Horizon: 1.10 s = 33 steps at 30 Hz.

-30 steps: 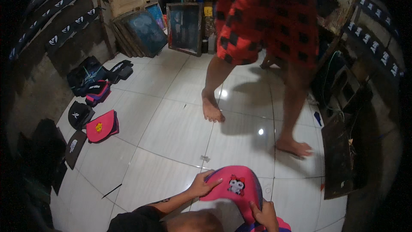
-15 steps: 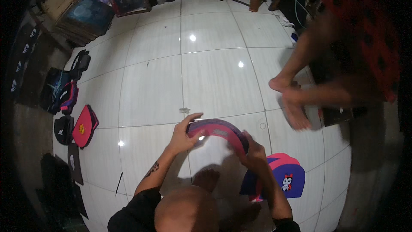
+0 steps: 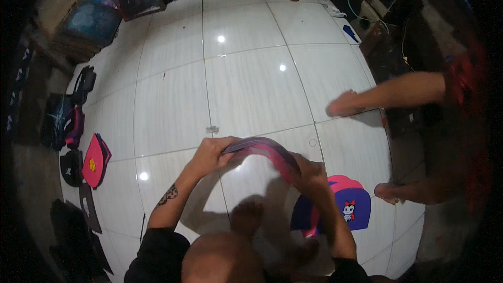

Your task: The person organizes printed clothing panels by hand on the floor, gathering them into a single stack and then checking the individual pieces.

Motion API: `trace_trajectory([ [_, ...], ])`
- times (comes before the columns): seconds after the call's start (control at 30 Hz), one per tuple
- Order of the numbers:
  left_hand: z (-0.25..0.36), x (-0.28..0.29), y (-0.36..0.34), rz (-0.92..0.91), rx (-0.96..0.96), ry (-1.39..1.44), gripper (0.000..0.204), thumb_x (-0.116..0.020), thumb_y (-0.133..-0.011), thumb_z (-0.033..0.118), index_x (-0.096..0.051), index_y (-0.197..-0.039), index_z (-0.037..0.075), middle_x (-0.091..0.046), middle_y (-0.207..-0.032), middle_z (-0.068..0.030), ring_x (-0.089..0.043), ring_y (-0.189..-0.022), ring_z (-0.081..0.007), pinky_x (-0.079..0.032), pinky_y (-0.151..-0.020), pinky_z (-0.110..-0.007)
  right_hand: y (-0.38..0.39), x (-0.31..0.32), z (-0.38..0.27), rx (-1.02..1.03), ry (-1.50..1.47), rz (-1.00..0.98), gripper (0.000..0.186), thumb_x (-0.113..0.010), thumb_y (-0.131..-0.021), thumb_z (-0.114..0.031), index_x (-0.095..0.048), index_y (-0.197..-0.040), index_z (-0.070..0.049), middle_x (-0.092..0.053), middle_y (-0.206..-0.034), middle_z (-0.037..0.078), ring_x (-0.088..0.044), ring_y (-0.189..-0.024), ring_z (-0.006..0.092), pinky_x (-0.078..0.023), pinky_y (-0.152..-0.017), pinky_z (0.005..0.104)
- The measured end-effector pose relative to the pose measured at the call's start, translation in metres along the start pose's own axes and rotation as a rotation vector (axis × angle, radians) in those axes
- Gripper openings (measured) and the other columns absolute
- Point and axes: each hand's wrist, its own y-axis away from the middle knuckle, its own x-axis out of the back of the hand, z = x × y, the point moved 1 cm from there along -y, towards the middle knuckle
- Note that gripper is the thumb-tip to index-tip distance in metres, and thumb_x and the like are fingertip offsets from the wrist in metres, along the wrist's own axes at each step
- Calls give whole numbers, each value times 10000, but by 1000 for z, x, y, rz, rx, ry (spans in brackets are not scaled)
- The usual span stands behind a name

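Since half a second ago, bare feet of another person [image 3: 346,106] shifted toward the right rim, view lowered closer over the hands. Left hand [image 3: 209,153] closed around one end of a curved pink strip [image 3: 264,152] with dark edge, soft and padded, bent into an arch above the glossy white tile floor [image 3: 251,84]. Right hand [image 3: 310,174] gripping the other end, fingers wrapped. Just beside, flat on the tiles, a purple and pink bag panel [image 3: 352,207] with cartoon figure. At far left, pink bag [image 3: 93,160] among dark ones.

Open tile floor [image 3: 246,78] ahead; bystander's feet [image 3: 343,104] right.
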Motion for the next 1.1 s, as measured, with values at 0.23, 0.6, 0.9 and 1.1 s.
trace_trajectory([
  [0.23, -23, 3, -4, 52, -5, -38, 254, -759, -806, 169, -721, -1039, 75, -675, -722, -158, -658, -611, -307, -527, -597, -338, -11, -17, 19, 7, 246, -140, 382, -660, -907, -272, -541, -1209, -70, -692, -809, 179, -674, -734, 416, -519, -665, 520],
  [0.6, -7, -10, -2, 58, 6, 44, 250, -732, -850, 172, -678, -1071, 67, -683, -795, -162, -672, -665, -299, -522, -622, -342, 7, 8, 8, -145, -201, -47, 453, -722, -826, -256, -620, -1228, -73, -693, -954, 206, -683, -916, 366, -529, -816, 442],
  [0.9, 9, 0, -54, -405, 298, 20, 297, -781, -796, 201, -683, -1019, 31, -693, -786, -149, -684, -711, -194, -532, -671, -317, 5, 14, 45, -392, -277, -230, 496, -748, -818, -490, -723, -1013, -34, -722, -835, 196, -720, -816, 294, -539, -759, 405],
  [1.1, -149, -57, -42, -358, 498, -72, 626, -919, -664, 377, -657, -1055, -37, -700, -930, -101, -642, -805, -158, -524, -750, -303, -21, -73, 132, -365, -368, -326, 487, -783, -813, -412, -704, -1074, -8, -722, -876, 78, -633, -782, 126, -520, -744, 322],
])
